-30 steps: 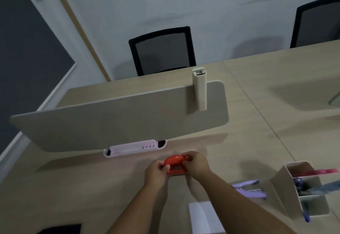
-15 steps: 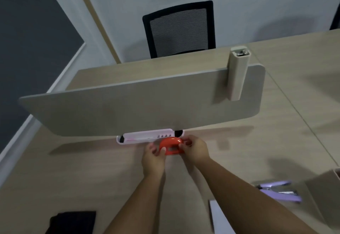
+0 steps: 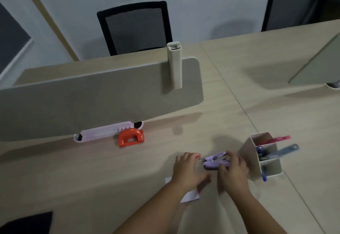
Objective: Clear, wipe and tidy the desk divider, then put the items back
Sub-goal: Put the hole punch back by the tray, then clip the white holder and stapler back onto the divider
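The grey desk divider (image 3: 95, 94) stands across the wooden desk (image 3: 73, 175), with a beige clip-on holder (image 3: 174, 66) hung over its top edge. At its foot lie a pale pink case (image 3: 103, 131) and, just right of it, a red hole punch (image 3: 131, 138). A purple stapler (image 3: 214, 162) lies on the desk nearer me. My right hand (image 3: 232, 169) is closed around its right end. My left hand (image 3: 189, 167) rests beside its left end with fingers spread, touching or almost touching it.
A white pen holder (image 3: 265, 158) with pens and scissors stands right of my hands. A white paper (image 3: 191, 194) lies under my left wrist. A black cloth (image 3: 27, 222) sits at the lower left. Two black chairs (image 3: 136, 27) stand behind the desk; another divider (image 3: 320, 66) is far right.
Both hands let go of the red hole punch, which now stands at the divider's foot next to the pink case. They moved right and toward me onto the purple stapler.
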Tool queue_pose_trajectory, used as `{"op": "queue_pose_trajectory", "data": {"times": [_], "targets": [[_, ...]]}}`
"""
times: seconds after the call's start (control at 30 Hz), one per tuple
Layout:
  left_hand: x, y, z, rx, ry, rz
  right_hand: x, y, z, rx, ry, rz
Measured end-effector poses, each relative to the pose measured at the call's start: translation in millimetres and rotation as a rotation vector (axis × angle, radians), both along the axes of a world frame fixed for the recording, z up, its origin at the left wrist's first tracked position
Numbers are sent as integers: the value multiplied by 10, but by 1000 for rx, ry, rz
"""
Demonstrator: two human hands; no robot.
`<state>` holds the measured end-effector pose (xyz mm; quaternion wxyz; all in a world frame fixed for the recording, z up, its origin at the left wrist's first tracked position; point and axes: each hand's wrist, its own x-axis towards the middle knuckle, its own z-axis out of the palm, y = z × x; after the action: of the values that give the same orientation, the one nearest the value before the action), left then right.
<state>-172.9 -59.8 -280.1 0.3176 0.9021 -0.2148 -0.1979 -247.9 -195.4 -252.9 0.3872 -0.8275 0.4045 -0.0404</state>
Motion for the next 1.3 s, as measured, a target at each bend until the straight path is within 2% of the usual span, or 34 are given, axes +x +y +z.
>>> {"op": "queue_pose_trajectory", "data": {"times": [0.07,0.13,0.23,0.37,0.47,0.6,0.7,0.83,1.3], "targets": [[-60,-174,56,118,-55,-119,-68,13,-63,49,-64,-8],[-56,-292,90,113,-75,-90,-86,-8,-73,91,-127,-10],[38,-228,133,97,-87,-73,-29,46,61,295,-171,-73],[259,35,477,-118,-124,-1,177,184,265,519,-271,-126],[547,280,1104,-303,-230,102,512,385,587,787,-421,-93],[865,556,2057,-516,-439,156,1061,754,1266,1111,-725,11],[1071,671,2588,-510,-581,160,1395,937,1799,1183,-858,127],[1361,689,2813,-442,-710,156,1698,1003,2097,1211,-906,199],[1893,478,2514,-357,-476,283,1944,957,1802,1289,-747,87]]}}
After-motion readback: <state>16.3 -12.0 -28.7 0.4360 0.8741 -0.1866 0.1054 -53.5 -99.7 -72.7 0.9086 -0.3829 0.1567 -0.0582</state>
